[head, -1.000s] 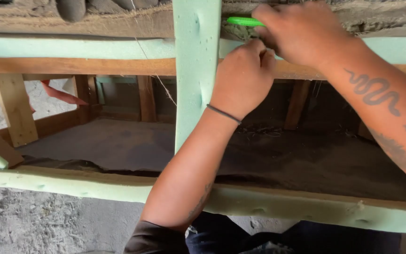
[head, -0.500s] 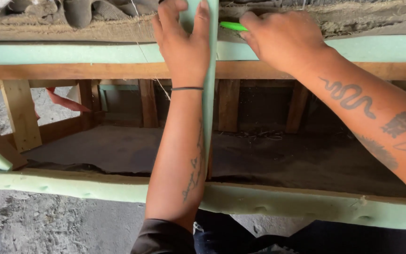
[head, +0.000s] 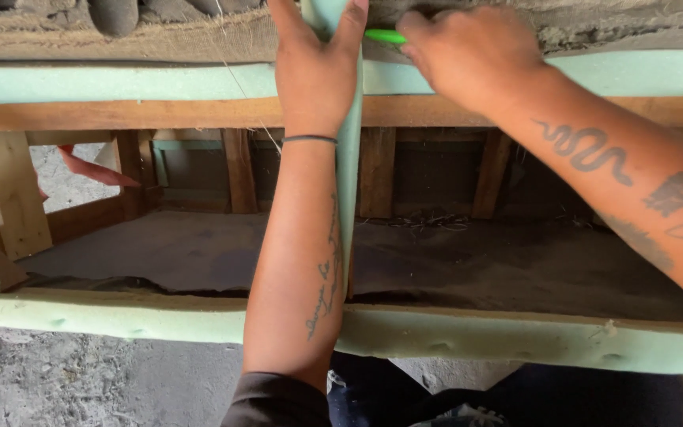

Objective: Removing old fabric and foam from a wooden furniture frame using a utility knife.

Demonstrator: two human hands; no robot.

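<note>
Nearest the viewer, a foam-padded front rail (head: 515, 340) of pale green runs across the lower field, with dimples along its face. Below it lie the concrete floor (head: 81, 379) and the person's dark clothing. The left forearm, wearing a thin dark wristband (head: 310, 140), rises over this rail. Beside it, an upright strip of green foam (head: 349, 182) runs from the front rail toward the top of the wooden frame. The left hand (head: 314, 67) lies flat against this strip near its upper end, fingers extended and pressed on the foam, thumb on the opposite side. Just to the right, the right hand (head: 472, 55) is closed in a pinch on a bright green tool (head: 385, 36), whose tip points toward the strip; its working end is hidden. Farther back, a foam-covered rear rail (head: 120, 81) sits on a wooden beam (head: 160, 115), under coarse burlap webbing (head: 120, 35).
</note>
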